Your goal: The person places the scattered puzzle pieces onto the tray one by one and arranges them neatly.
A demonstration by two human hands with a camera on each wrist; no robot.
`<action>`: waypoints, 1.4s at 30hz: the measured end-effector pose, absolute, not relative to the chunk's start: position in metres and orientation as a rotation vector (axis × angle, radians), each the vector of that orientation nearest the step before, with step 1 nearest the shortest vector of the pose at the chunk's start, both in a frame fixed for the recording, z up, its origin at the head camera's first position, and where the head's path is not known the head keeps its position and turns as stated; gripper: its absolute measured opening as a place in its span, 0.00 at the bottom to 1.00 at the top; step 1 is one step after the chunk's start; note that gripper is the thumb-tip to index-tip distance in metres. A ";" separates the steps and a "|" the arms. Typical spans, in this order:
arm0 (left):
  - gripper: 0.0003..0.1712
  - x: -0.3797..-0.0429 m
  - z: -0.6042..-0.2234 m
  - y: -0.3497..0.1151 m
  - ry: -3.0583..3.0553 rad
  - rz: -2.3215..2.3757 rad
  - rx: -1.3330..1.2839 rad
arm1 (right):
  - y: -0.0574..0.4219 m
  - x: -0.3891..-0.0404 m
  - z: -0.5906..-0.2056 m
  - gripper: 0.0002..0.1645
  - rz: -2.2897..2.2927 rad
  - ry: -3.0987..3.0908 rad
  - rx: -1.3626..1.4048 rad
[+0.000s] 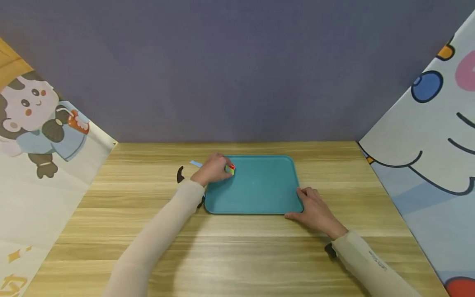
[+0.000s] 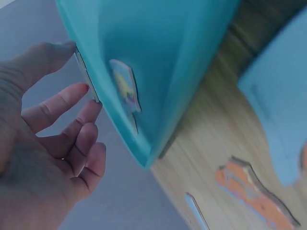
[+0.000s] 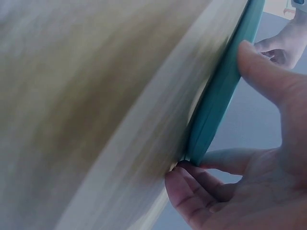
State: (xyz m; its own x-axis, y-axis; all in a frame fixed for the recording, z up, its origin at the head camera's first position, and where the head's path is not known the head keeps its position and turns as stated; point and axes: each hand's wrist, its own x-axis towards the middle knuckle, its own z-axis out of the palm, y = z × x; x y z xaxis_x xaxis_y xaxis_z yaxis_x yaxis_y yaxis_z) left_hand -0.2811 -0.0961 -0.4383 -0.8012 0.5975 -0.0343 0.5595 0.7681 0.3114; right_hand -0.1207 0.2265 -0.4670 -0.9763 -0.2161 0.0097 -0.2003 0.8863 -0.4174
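Note:
My left hand (image 1: 215, 168) is over the far left corner of the teal tray (image 1: 256, 185). Its thumb and fingers pinch a thin flat puzzle piece (image 2: 88, 74), seen edge-on in the left wrist view; red and green show on it from the head. Inside the tray in that wrist view, a flat piece with a light blue and yellow picture (image 2: 125, 86) shows near the corner. At the tray's near right corner, my right hand (image 1: 315, 208) grips the rim, thumb along one side and fingers round the other, as the right wrist view shows.
Left of the tray, several loose flat pieces lie on the wooden table (image 1: 245, 255), among them a dark curved one (image 1: 180, 175), a light blue strip (image 1: 196, 163) and an orange one (image 2: 256, 191). A grey wall (image 1: 237, 74) stands behind, with printed panels on both sides.

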 end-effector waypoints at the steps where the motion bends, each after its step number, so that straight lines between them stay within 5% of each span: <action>1: 0.17 -0.281 -0.439 -0.094 2.828 0.425 0.924 | 0.226 -0.121 -0.467 0.59 -0.665 3.014 -0.334; 22: 0.17 -0.278 -0.440 -0.076 2.822 0.234 0.854 | 0.226 -0.121 -0.466 0.59 -0.660 2.999 -0.324; 42: 0.20 -0.252 -0.418 -0.146 2.890 0.509 0.802 | 0.227 -0.123 -0.464 0.58 -0.658 2.989 -0.339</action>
